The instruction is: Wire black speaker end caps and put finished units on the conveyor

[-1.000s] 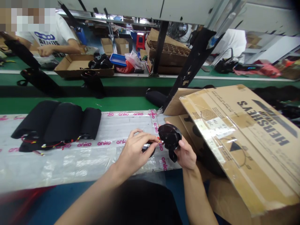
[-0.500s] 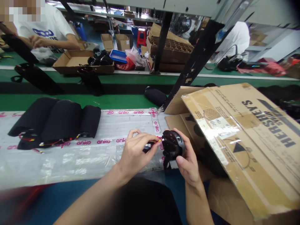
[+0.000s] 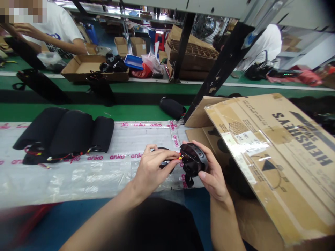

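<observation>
My right hand is wrapped round a black end cap with a grey rim, its hollow side turned left. A black strap loop hangs below the cap. Just left of it, my left hand pinches a small red-and-yellow wire connector at the cap's inner side; whether it is plugged in I cannot tell. Another black rounded piece lies behind my left fingers, mostly hidden. Farther left, several black fabric-covered cylinders lie side by side, with thin wires and connectors at their near ends.
An open Hershey's carton leans at the right, holding dark objects. One black cylinder lies by a slanted black post. Across the green bench, a person works beside a shallow cardboard box. Another person is at the far right.
The end cap has turned slightly in my right hand. My left hand still pinches the connector against it. The co-worker at the back left has raised an arm.
</observation>
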Action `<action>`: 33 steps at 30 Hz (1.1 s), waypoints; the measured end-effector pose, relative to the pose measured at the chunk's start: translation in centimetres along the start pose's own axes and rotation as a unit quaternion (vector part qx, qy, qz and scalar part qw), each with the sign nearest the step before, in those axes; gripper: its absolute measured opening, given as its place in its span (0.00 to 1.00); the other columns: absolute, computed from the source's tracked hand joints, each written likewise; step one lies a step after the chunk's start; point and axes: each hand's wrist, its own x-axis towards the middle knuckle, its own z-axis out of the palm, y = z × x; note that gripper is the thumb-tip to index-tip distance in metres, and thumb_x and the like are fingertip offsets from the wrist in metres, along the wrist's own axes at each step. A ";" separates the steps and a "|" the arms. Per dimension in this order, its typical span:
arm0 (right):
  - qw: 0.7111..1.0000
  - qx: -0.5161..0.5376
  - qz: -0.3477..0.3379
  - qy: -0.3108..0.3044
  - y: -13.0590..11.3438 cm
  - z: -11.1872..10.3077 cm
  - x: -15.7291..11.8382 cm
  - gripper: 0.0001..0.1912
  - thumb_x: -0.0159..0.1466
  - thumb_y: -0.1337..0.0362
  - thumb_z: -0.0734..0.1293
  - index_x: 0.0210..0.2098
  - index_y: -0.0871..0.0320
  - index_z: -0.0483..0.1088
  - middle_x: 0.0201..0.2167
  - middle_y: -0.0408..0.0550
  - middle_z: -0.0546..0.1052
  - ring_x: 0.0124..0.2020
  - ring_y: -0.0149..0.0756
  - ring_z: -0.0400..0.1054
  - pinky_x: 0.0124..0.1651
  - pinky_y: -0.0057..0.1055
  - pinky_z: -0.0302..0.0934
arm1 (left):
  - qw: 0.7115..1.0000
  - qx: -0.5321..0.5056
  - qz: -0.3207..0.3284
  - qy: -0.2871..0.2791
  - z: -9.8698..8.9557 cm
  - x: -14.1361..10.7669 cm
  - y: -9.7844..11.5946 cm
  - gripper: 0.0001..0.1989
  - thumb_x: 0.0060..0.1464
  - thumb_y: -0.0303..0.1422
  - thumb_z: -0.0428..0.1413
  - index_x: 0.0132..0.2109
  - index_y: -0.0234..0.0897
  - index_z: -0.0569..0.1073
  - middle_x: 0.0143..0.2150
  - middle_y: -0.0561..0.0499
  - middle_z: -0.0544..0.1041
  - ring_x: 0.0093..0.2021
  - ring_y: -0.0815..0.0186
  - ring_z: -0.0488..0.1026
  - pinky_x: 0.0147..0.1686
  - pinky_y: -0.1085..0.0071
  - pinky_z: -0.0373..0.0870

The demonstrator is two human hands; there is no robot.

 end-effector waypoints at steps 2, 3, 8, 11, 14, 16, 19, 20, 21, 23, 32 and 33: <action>1.000 -0.005 0.003 -0.011 -0.3 -0.1 0.2 0.37 0.65 0.51 0.75 0.71 0.48 0.67 0.71 0.54 0.72 0.73 0.58 0.65 0.77 0.55 0.55 | 1.000 -0.003 -0.001 -0.008 -0.3 0.1 0.0 0.06 0.64 0.28 0.67 0.46 0.41 0.80 0.42 0.55 0.89 0.40 0.64 0.87 0.51 0.61 0.62; 1.000 -0.006 0.004 -0.016 -0.4 -0.2 0.2 0.37 0.65 0.51 0.75 0.71 0.48 0.67 0.71 0.54 0.72 0.73 0.58 0.66 0.77 0.55 0.55 | 1.000 -0.006 -0.001 -0.013 -0.4 0.1 0.0 0.05 0.64 0.28 0.67 0.46 0.41 0.81 0.42 0.55 0.88 0.40 0.63 0.86 0.51 0.61 0.62; 0.999 -0.025 0.005 -0.042 -1.1 -0.4 0.4 0.36 0.66 0.52 0.75 0.71 0.47 0.68 0.72 0.52 0.72 0.73 0.56 0.66 0.76 0.52 0.58 | 0.999 -0.019 -0.007 -0.030 -0.8 0.2 0.0 0.05 0.65 0.28 0.67 0.46 0.42 0.81 0.40 0.55 0.88 0.40 0.63 0.85 0.51 0.60 0.62; 0.998 -0.036 0.000 -0.055 -1.5 -0.6 0.6 0.35 0.66 0.54 0.75 0.70 0.47 0.68 0.72 0.52 0.72 0.73 0.54 0.66 0.75 0.49 0.60 | 0.999 -0.012 -0.012 -0.031 -0.7 0.2 0.2 0.03 0.66 0.28 0.66 0.45 0.42 0.81 0.40 0.55 0.88 0.41 0.62 0.85 0.52 0.59 0.61; 0.997 -0.032 0.002 -0.065 -1.8 -0.5 0.7 0.34 0.67 0.52 0.75 0.70 0.47 0.68 0.71 0.52 0.73 0.72 0.53 0.67 0.74 0.48 0.62 | 0.999 -0.014 -0.016 -0.040 -0.6 0.2 0.2 0.03 0.66 0.28 0.65 0.45 0.42 0.81 0.40 0.55 0.88 0.41 0.63 0.85 0.53 0.59 0.62; 0.997 -0.042 -0.002 -0.067 -1.8 -0.4 0.7 0.34 0.67 0.53 0.75 0.70 0.47 0.68 0.71 0.52 0.73 0.72 0.53 0.67 0.75 0.49 0.61 | 0.999 -0.010 -0.019 -0.029 -0.5 0.1 0.2 0.04 0.66 0.28 0.65 0.44 0.41 0.80 0.41 0.55 0.88 0.41 0.64 0.85 0.53 0.60 0.62; 0.996 -0.069 -0.017 -0.062 -2.1 -0.1 0.4 0.34 0.66 0.56 0.76 0.70 0.47 0.68 0.71 0.53 0.72 0.72 0.53 0.67 0.73 0.51 0.65 | 1.000 0.015 -0.012 -0.005 -0.2 0.0 0.3 0.03 0.66 0.28 0.65 0.44 0.41 0.78 0.41 0.55 0.88 0.40 0.64 0.85 0.53 0.60 0.62; 0.995 -0.080 -0.019 -0.062 -2.3 -0.1 0.3 0.34 0.66 0.57 0.76 0.70 0.46 0.68 0.72 0.53 0.72 0.72 0.54 0.67 0.71 0.51 0.67 | 1.000 0.027 -0.005 -0.005 -0.1 0.0 0.3 0.03 0.67 0.28 0.64 0.44 0.41 0.78 0.41 0.54 0.87 0.40 0.64 0.85 0.53 0.60 0.62; 0.993 -0.093 -0.019 -0.063 -2.5 -0.1 0.2 0.35 0.66 0.58 0.76 0.70 0.46 0.68 0.72 0.53 0.72 0.72 0.54 0.67 0.69 0.50 0.69 | 0.999 0.040 0.002 -0.007 0.0 0.0 0.3 0.02 0.68 0.29 0.63 0.43 0.41 0.77 0.41 0.54 0.87 0.40 0.63 0.85 0.53 0.59 0.62; 0.989 -0.137 -0.008 -0.061 -2.9 0.0 0.0 0.36 0.64 0.60 0.78 0.70 0.45 0.69 0.71 0.53 0.72 0.71 0.55 0.68 0.66 0.49 0.73 | 0.998 0.062 0.012 -0.021 0.0 0.0 0.4 0.03 0.70 0.29 0.60 0.43 0.41 0.77 0.40 0.54 0.87 0.41 0.62 0.84 0.53 0.58 0.62; 0.988 -0.140 0.055 -0.018 -3.4 2.1 0.4 0.42 0.58 0.50 0.83 0.68 0.44 0.70 0.54 0.51 0.80 0.39 0.42 0.79 0.42 0.40 0.81 | 0.994 -0.044 -0.065 -0.070 -2.0 -0.4 -0.6 0.05 0.63 0.25 0.62 0.42 0.41 0.78 0.53 0.44 0.83 0.53 0.56 0.81 0.53 0.60 0.75; 0.985 -0.161 0.055 -0.021 -3.5 2.6 0.4 0.43 0.57 0.53 0.84 0.69 0.43 0.69 0.57 0.52 0.78 0.39 0.40 0.78 0.43 0.40 0.81 | 0.994 -0.055 -0.073 -0.065 -1.9 -0.6 -0.9 0.06 0.62 0.23 0.61 0.42 0.40 0.78 0.53 0.44 0.82 0.54 0.57 0.81 0.53 0.61 0.76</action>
